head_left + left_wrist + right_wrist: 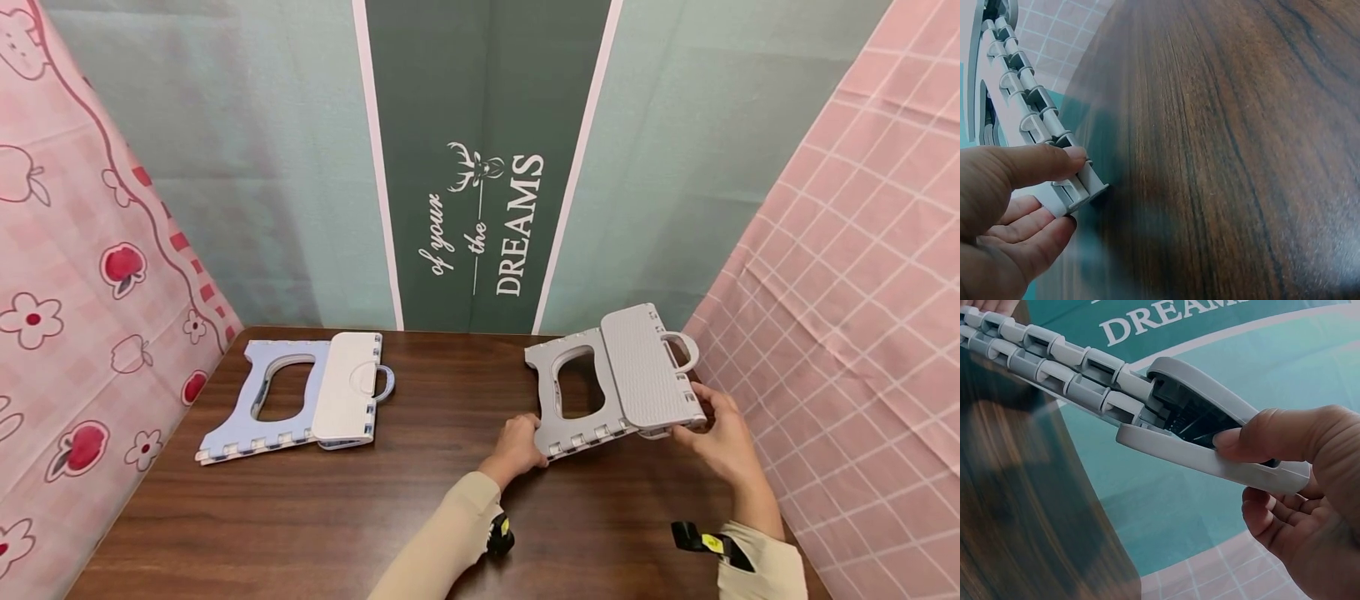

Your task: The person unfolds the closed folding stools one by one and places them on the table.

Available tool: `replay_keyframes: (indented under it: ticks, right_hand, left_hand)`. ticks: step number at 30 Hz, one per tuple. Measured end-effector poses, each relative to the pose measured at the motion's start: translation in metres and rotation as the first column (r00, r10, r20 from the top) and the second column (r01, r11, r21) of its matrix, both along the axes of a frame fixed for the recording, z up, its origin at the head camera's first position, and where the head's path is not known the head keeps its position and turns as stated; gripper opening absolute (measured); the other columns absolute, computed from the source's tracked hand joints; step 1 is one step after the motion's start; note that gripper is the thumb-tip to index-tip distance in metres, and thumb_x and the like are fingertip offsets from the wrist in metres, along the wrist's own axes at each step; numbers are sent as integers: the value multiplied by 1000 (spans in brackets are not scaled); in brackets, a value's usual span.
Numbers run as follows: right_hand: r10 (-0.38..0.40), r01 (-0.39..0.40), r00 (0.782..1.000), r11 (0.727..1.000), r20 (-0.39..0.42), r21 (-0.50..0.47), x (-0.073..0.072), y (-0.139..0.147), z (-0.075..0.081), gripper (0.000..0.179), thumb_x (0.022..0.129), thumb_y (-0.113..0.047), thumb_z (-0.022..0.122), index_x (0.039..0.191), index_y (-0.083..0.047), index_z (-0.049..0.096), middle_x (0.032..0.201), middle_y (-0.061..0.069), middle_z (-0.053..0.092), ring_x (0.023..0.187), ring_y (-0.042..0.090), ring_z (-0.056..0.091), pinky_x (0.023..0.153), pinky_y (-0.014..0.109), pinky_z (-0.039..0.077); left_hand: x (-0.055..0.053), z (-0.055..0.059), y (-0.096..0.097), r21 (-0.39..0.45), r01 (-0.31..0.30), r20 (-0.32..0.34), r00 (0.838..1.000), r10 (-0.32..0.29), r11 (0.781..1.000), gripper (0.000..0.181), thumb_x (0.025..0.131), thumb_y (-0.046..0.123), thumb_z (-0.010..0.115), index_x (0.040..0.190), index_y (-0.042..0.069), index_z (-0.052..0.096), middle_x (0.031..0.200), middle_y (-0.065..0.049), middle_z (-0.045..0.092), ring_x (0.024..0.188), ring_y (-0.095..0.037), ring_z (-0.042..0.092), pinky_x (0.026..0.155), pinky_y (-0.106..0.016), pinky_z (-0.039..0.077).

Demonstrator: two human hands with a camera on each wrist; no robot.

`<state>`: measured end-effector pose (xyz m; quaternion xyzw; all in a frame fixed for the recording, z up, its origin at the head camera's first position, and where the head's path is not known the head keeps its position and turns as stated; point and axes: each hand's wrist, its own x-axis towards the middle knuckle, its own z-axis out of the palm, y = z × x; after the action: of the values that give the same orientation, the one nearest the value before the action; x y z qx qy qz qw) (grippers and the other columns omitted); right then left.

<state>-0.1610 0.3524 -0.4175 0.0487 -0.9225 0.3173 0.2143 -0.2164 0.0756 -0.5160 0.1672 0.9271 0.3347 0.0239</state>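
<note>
A grey folding step stool (648, 367), folded nearly flat, lies at a slant over the right side of the table between both hands. My left hand (517, 446) grips the lower left corner of its leg panel. In the left wrist view the thumb of that hand (1016, 206) presses the hinged edge, with fingers curled under the corner. At the other end, my right hand (723, 437) pinches the corner of the ribbed top. Its thumb (1241, 442) reaches into the gap between the two halves of the top. A loop handle (681, 352) sticks out from the top's right edge.
A second folded stool, with a white top (348, 383) and pale blue legs (238, 417), lies at the left of the brown wooden table (337, 517). Cloths hang around the table: a green one (480, 83) behind, pink ones (862, 292) at the sides.
</note>
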Motion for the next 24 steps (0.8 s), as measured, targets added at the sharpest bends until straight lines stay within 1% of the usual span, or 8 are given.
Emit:
replay_keyframes:
  ticks: [5, 11, 14, 19, 24]
  right_hand:
    - [15, -16, 999, 1000, -44, -16, 0, -3, 6, 67, 60, 8, 78, 120, 13, 49, 98, 19, 47, 80, -2, 38, 65, 9, 34]
    - [9, -9, 998, 1000, -67, -4, 1, -4, 10, 68, 59, 10, 77, 120, 13, 49, 99, 18, 46, 81, -5, 37, 68, 5, 33]
    - [4, -4, 997, 1000, -76, 3, 3, -5, 11, 69, 58, 10, 77, 121, 13, 49, 99, 19, 46, 82, -5, 36, 68, 5, 33]
    - [9, -12, 996, 999, -86, -34, 5, -12, 15, 70, 58, 12, 76, 123, 13, 48, 103, 20, 45, 83, -7, 38, 68, 4, 35]
    - [4, -10, 994, 998, -109, -59, 6, -18, 18, 70, 59, 14, 75, 123, 14, 47, 105, 20, 46, 83, -9, 39, 69, 3, 34]
  left_hand:
    - [0, 1, 2, 13, 12, -19, 1000, -12, 1000, 57, 53, 14, 90, 102, 2, 64, 95, -10, 63, 92, -28, 59, 78, -28, 46]
    - [2, 2, 7, 19, 22, -28, 999, -21, 1000, 57, 52, 14, 90, 101, 2, 64, 93, -10, 64, 90, -27, 59, 78, -26, 46]
    - [3, 3, 8, 31, 15, -15, 1000, -14, 999, 57, 52, 14, 90, 101, 2, 64, 94, -10, 63, 91, -28, 58, 80, -26, 45]
    - [5, 1, 10, 64, -5, 22, 1000, 3, 998, 58, 52, 12, 90, 103, 3, 64, 97, -10, 63, 95, -27, 57, 82, -26, 45]
    - [7, -2, 13, 86, -22, 19, 1000, 21, 996, 58, 51, 11, 90, 103, 4, 64, 96, -8, 62, 92, -24, 58, 80, -25, 45]
